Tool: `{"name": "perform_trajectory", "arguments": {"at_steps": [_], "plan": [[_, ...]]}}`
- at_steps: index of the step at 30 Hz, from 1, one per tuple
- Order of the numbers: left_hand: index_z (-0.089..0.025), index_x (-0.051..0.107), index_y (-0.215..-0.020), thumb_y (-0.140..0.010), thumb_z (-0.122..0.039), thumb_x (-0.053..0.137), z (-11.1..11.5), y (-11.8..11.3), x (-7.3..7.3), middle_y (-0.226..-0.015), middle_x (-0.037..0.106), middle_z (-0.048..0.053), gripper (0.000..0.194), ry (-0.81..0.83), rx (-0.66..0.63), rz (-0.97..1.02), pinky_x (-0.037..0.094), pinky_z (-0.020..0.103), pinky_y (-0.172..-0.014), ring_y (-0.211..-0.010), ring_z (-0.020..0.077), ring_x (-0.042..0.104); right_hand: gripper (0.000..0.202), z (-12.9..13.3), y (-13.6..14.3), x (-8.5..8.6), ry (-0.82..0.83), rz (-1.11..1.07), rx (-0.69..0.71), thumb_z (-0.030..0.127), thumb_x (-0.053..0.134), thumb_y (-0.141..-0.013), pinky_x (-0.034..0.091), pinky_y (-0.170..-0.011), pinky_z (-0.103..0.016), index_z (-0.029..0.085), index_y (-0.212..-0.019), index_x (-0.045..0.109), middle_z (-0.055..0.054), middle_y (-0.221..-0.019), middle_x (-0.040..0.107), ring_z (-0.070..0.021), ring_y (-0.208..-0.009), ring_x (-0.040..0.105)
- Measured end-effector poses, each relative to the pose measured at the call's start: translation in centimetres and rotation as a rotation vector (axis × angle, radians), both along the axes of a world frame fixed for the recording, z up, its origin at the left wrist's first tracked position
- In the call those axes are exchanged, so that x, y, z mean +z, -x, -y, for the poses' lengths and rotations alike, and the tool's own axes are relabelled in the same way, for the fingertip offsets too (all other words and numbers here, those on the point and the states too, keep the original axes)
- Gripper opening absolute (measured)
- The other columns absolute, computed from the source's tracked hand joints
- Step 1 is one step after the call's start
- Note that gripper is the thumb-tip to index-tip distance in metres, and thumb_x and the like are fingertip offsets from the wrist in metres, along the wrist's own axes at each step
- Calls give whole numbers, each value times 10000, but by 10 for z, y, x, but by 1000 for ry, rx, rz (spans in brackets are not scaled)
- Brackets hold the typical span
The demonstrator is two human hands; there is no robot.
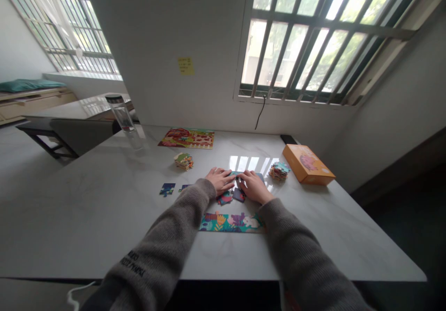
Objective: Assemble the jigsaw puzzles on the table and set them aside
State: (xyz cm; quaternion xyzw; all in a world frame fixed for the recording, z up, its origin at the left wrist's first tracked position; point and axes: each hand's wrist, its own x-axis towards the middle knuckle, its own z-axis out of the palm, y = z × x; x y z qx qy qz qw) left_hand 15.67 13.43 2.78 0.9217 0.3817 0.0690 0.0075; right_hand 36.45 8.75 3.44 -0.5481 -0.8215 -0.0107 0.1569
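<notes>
My left hand [220, 181] lies with its fingers stretched over a partly joined jigsaw strip [259, 176]. Facing it, my right hand [255, 186] has bent fingers and thumb around a small dark puzzle piece at the strip, mostly covered by the fingers. Just below the hands are a red and teal puzzle piece [225, 198] and a dark purple piece [239, 195]. Closer to me lies a joined row of puzzle pieces [232, 223] with plants and animals on teal. To the left is a loose dark blue piece [167, 189]; another is partly hidden behind my left sleeve.
Stacks of puzzle pieces stand at left [183, 161] and right [279, 171]. An orange box [308, 164] lies at the right edge. A farm picture sheet [188, 138] is near the wall, and a clear bottle [121, 113] stands at the table's back left.
</notes>
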Motion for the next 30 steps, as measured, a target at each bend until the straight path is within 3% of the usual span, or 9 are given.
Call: {"name": "perform_trajectory", "arguments": {"at_steps": [9, 13, 17, 20, 23, 30], "plan": [[-394, 534, -1395, -986, -552, 433, 2, -2, -2, -1528, 472, 11, 449, 41, 39, 46, 334, 492, -1128, -1350, 296, 432, 268, -1, -4, -3, 16, -39, 25, 216, 520, -965, 406, -982, -319, 200, -1203, 642, -82, -1125, 630, -224, -1081, 530], [-349, 523, -1413, -990, -509, 446, 0, -2, -2, -1550, 434, 51, 458, 90, 58, 97, 350, 506, -1126, -1357, 307, 430, 266, 3, -11, 3, 36, -113, 39, 221, 541, -957, 405, -981, -331, 192, -1204, 636, -83, -1116, 644, -223, -1087, 539], [-285, 530, -1405, -960, -475, 520, 0, 5, 8, -1484, 500, 89, 484, 99, 83, 181, 379, 518, -1099, -1326, 316, 454, 351, 17, -11, 14, 113, -59, 44, 395, 679, -872, 409, -950, -402, 220, -1174, 639, -82, -1099, 631, -263, -1067, 535], [-267, 573, -1347, -946, -444, 549, 5, 15, 18, -1338, 611, 79, 439, 76, 11, 248, 424, 467, -1056, -1235, 288, 516, 501, 25, -5, 19, 186, 15, 50, 489, 768, -765, 409, -932, -438, 231, -1170, 628, -100, -1162, 599, -295, -1085, 522], [-245, 610, -1289, -943, -407, 561, 13, 25, 22, -1249, 653, 75, 386, 71, -59, 283, 457, 417, -1002, -1163, 270, 559, 424, 29, 0, 20, 201, 66, 62, 461, 777, -752, 408, -919, -432, 209, -1064, 640, -109, -1146, 593, -298, -1080, 522], [-227, 679, -1138, -922, -294, 592, 26, 45, 10, -1108, 708, 54, 242, 77, -117, 381, 462, 366, -961, -1060, 228, 615, 302, 29, -2, 25, 186, 71, 103, 334, 741, -780, 396, -897, -393, 196, -1022, 625, -94, -1094, 624, -274, -1050, 562]]}}
